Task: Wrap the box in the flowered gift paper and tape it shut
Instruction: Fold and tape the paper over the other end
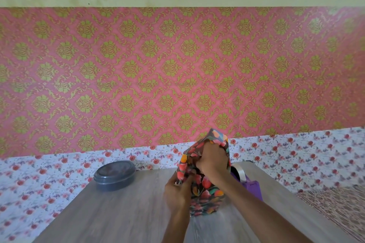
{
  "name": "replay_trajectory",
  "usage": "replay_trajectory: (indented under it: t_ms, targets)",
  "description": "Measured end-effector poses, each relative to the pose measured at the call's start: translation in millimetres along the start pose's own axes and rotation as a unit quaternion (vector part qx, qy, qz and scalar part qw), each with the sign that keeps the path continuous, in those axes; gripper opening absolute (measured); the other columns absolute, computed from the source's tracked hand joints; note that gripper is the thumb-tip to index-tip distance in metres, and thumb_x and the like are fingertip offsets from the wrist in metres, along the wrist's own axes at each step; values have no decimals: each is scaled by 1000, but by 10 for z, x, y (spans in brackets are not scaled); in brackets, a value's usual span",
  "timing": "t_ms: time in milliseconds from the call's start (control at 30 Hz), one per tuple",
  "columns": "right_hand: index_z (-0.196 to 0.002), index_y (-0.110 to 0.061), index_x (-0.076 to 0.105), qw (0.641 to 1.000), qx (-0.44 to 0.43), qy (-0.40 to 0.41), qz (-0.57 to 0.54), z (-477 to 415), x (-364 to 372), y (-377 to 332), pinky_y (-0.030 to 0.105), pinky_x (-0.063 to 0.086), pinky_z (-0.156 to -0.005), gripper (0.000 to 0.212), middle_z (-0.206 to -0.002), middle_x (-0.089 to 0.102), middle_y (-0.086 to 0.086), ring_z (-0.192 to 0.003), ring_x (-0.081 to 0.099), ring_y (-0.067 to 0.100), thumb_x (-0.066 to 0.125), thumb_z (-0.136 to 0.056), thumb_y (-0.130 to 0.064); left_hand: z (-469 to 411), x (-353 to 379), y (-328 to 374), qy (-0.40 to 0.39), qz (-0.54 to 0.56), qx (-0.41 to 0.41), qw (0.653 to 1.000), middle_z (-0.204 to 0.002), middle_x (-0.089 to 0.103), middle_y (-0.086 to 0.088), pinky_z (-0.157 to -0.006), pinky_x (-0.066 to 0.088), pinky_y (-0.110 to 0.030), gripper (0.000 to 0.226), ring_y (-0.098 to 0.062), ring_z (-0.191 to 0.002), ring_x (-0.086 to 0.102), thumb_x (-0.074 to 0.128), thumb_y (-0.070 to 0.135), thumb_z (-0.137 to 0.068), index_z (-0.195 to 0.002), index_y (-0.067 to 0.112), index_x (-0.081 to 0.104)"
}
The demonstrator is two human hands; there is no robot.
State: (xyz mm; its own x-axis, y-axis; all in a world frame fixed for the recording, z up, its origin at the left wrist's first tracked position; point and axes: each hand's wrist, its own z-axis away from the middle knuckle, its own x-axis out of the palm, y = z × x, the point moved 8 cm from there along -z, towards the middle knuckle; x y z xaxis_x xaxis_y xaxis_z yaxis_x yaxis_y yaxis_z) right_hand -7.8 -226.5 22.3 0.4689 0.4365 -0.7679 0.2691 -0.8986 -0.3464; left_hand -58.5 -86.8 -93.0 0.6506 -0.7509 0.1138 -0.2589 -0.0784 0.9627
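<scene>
The box stands upright on the grey wooden table [122,215], covered by dark flowered gift paper [207,193] with red and orange blooms; the box itself is hidden under the paper. My right hand [212,161] grips the bunched paper at the top end, fingers curled round the folds. My left hand [177,189] pinches the paper at the left side, lower down. A loose flap of paper sticks up behind my right hand.
A purple tape dispenser [250,183] with a roll of clear tape stands just right of the box, partly behind my right forearm. A round grey lidded container [114,175] sits at the table's far left. Flowered cloth lies beyond the table, below a pink patterned wall.
</scene>
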Motion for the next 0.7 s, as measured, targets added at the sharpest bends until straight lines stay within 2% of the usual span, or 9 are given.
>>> replay_trajectory:
  t_ms: [133, 200, 300, 467, 567, 700]
  targets:
    - [-85, -13, 61, 1000, 10, 13, 17, -41, 6, 81, 30, 56, -54, 15, -77, 64, 1, -67, 66, 20, 73, -82, -21, -6, 24, -36, -2, 7, -5, 1000, -69, 73, 10, -68, 58, -34, 14, -13, -71, 69, 80, 41, -69, -80, 35, 74]
    - [-91, -10, 64, 999, 15, 5, 28, -33, 59, 87, 32, 57, -58, 8, -85, 68, 4, -75, 69, 22, 69, -86, -13, -11, 44, -53, -4, 8, -6, 1000, -70, 73, 10, -68, 58, -34, 18, -14, -71, 69, 79, 43, -67, -82, 35, 74]
    - [-99, -5, 66, 999, 19, 8, 31, 8, 138, 59, 31, 59, -64, 10, -92, 70, 7, -82, 70, 22, 58, -93, -4, -24, 42, -63, 5, 10, -13, 1000, -74, 74, 5, -65, 56, -30, 17, -15, -72, 69, 81, 32, -74, -89, 28, 76]
    - [-107, -11, 64, 998, 20, 49, -35, 166, 65, 114, 31, 56, -67, 18, -99, 70, 5, -91, 70, 23, 66, -89, -13, -17, 29, -61, 9, 11, -18, 1000, -74, 73, 5, -65, 56, -31, 17, -15, -72, 68, 81, 32, -74, -90, 26, 77]
    - [-102, -16, 69, 996, -34, 54, -62, 232, 91, 63, 30, 57, -68, 18, -99, 70, 0, -88, 70, 20, 67, -85, -10, -23, 36, -61, 4, 9, -15, 1000, -68, 72, 7, -59, 53, -29, 8, -16, -70, 68, 80, 32, -76, -80, 28, 74]
    - [-111, -22, 71, 985, -164, 37, -27, 310, 261, -46, 37, 57, -79, 33, -118, 59, -6, -107, 61, 19, 63, -84, -6, -40, 17, -82, 7, 6, -17, 1000, -63, 71, 6, -65, 58, -41, 7, -20, -67, 69, 80, 33, -75, -74, 29, 74]
